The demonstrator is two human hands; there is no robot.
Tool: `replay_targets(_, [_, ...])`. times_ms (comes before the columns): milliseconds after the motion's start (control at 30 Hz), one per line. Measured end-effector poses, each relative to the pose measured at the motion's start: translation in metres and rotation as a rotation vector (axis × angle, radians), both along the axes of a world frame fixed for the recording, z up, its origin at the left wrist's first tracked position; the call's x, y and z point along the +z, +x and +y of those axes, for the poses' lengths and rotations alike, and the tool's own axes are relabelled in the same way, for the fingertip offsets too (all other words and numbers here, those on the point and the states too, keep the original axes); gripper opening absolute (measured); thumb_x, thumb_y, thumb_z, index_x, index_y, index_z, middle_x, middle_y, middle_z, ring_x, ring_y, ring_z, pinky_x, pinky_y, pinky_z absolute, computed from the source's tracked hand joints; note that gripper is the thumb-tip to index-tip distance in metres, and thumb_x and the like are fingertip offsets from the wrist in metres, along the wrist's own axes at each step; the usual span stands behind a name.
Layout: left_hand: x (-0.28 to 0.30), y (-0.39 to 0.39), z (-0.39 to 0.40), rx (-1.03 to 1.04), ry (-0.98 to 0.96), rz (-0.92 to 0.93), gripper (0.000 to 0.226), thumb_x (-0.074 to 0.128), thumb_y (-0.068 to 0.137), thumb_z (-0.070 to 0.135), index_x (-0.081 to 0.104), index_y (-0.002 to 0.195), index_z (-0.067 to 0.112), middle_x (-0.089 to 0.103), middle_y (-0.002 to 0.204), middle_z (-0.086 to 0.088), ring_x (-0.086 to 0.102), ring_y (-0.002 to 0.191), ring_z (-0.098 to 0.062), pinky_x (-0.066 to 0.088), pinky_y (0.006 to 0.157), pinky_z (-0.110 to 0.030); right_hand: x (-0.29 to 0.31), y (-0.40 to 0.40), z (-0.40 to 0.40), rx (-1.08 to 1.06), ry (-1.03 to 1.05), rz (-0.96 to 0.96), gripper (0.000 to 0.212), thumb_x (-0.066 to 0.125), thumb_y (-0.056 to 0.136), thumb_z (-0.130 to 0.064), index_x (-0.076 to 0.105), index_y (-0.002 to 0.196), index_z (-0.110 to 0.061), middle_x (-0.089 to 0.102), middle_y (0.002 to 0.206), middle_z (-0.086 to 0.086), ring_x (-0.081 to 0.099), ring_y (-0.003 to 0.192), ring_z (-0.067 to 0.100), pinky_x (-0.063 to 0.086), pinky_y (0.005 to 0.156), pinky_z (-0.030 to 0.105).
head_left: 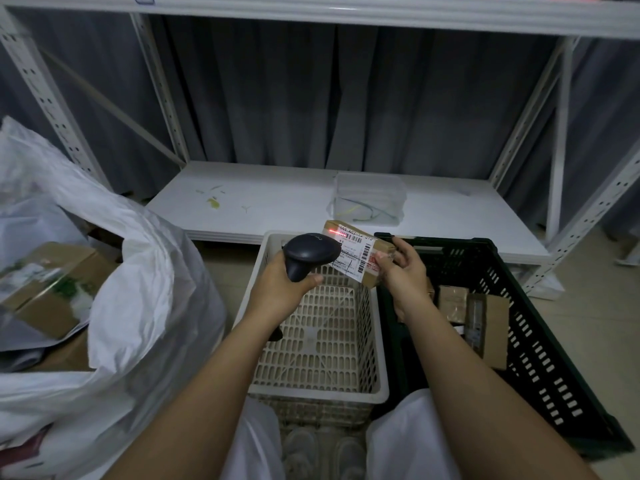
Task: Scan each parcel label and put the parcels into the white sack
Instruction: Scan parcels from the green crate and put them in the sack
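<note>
A white metal rack (346, 188) with a low shelf is seen ahead, backed by grey curtains; a clear plastic tub (369, 199) is set on that shelf. To the left, the white sack (138, 289) stands open, and cardboard boxes (48, 289) are already seen inside it. On the floor in front, a cream basket (377, 341) sits just beside a dark green crate (540, 341), in which more brown parcels (485, 323) are left.

A small brown parcel (374, 258) is held up above the far rim of the cream basket by the right hand (405, 271), whose fingers are curled round its right end. The label (353, 252) is turned toward the black scanner (308, 254), whose handle is gripped by the left hand (284, 289). A red scan line (337, 231) is cast across the label's top edge.

The scan appears to be in progress. The red line seems to lie high on the label, near a printed number, so a barcode could be missed if the parcel is not tilted or lifted. The parcel is pinched at one end only, so it might slip into the basket. An unscanned parcel could then be dropped into the sack by mistake.
</note>
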State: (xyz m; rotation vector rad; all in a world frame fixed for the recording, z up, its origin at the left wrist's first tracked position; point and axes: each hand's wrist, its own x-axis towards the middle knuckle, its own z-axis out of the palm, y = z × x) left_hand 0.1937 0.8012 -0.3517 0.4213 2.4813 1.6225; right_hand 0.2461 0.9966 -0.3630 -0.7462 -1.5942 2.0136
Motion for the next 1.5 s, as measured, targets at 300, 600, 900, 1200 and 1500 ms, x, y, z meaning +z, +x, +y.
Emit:
replay_targets(300, [0.000, 0.000, 0.001, 0.033, 0.032, 0.047, 0.056, 0.080, 0.075, 0.029, 0.055, 0.124, 0.024, 0.065, 0.115, 0.004, 0.060, 0.108, -0.019, 0.048, 0.096, -0.042, 0.008, 0.003, -0.007, -0.006, 0.005, 0.023, 0.051, 0.060, 0.092, -0.002, 0.043, 0.139, -0.016, 0.060, 0.127, 0.008, 0.065, 0.089, 0.009, 0.054, 0.058, 0.016])
replay_targets(600, [0.063, 0.032, -0.058, 0.258, 0.284, 0.191, 0.044, 0.078, 0.076, 0.029, 0.055, 0.114, 0.029, 0.068, 0.103, 0.003, 0.065, 0.098, -0.024, 0.053, 0.085, -0.044, 0.069, 0.002, -0.096, 0.084, 0.098, 0.207, 0.032, 0.065, 0.091, -0.014, 0.055, 0.119, -0.026, 0.061, 0.105, -0.006, 0.067, 0.081, 0.003, 0.056, 0.065, 0.019])
replay_targets(900, [0.141, 0.077, -0.219, 0.571, 0.343, 0.337, 0.032, 0.077, 0.079, 0.021, 0.059, 0.105, 0.025, 0.071, 0.085, 0.007, 0.069, 0.077, -0.011, 0.053, 0.075, -0.034, 0.162, -0.010, -0.251, 0.313, 0.337, 0.543, 0.030, 0.067, 0.091, -0.018, 0.051, 0.114, -0.030, 0.061, 0.112, -0.008, 0.062, 0.102, 0.006, 0.054, 0.075, 0.016])
replay_targets(1200, [0.145, 0.065, -0.332, 0.835, 0.292, 0.304, 0.046, 0.079, 0.077, 0.023, 0.058, 0.117, 0.020, 0.066, 0.103, -0.001, 0.063, 0.099, -0.025, 0.054, 0.085, -0.047, 0.177, -0.052, -0.339, 0.453, 0.830, 0.525, 0.031, 0.065, 0.090, -0.020, 0.052, 0.116, -0.029, 0.047, 0.123, -0.011, 0.051, 0.106, 0.006, 0.048, 0.086, 0.024])
replay_targets(1500, [0.135, 0.014, -0.343, 0.825, 0.239, 0.203, 0.047, 0.080, 0.073, 0.035, 0.056, 0.113, 0.031, 0.064, 0.108, 0.006, 0.062, 0.102, -0.021, 0.053, 0.086, -0.050, 0.157, -0.111, -0.313, 0.555, 1.439, -0.077, 0.061, 0.056, 0.093, -0.041, 0.034, 0.147, -0.022, 0.029, 0.152, 0.010, 0.024, 0.140, 0.030, 0.028, 0.111, 0.042])
